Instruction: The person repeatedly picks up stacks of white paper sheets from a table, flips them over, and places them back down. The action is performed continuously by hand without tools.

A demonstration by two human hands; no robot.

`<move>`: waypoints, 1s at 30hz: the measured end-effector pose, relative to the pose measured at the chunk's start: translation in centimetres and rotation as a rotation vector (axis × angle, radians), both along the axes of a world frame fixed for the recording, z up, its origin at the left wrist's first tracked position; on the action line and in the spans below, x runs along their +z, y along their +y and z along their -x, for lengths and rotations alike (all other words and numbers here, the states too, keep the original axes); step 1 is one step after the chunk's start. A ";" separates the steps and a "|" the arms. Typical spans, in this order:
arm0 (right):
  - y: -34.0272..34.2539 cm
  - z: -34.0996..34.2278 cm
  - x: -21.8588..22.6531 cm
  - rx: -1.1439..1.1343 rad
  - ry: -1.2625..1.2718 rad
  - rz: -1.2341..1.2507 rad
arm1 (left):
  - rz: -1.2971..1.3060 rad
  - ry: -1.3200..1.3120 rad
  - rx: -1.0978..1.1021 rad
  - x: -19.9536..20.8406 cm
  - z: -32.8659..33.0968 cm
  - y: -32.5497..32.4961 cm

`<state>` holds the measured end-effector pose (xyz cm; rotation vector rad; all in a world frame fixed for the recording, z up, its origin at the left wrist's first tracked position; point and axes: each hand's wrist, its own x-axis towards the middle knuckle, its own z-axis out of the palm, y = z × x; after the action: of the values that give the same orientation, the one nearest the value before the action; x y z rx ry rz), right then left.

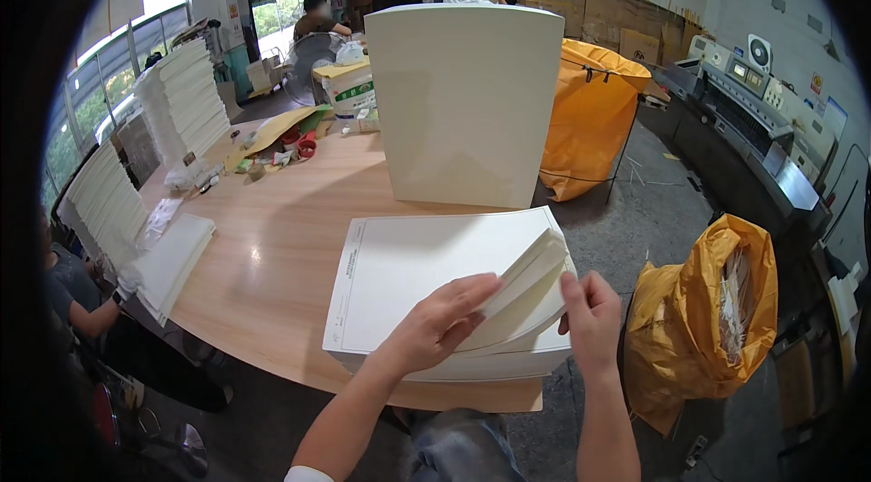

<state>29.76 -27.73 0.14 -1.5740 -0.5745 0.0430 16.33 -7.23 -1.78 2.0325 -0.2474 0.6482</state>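
A thick stack of white paper sheets (390, 255) lies at the table's front edge, with fine printed lines along its left side. Its near right corner is bent up into a curled bundle of sheets (531, 278). My left hand (445, 323) presses against the left side of this bundle and holds it back, fingers together. At the right edge of the stack, my right hand (592, 314) is closed, thumb and fingers pinching at the sheet edges. How many sheets lie between them is hidden.
Behind the stack stands a tall pale paper pile (463, 110). Orange bags (594, 110) stand to the right, one nearer (667, 337) with paper strips. More paper piles (186, 101) line the table's left, where a person (86, 300) sits. Tape rolls (307, 148) lie farther back.
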 end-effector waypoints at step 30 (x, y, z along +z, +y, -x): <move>-2.0 5.2 -4.6 0.313 -0.539 0.674 | -1.017 0.024 0.243 -0.2 3.1 -1.5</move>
<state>24.53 -29.74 -4.46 -2.1461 -1.3292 0.0512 13.18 -8.74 -1.96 3.0787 -0.3655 0.7210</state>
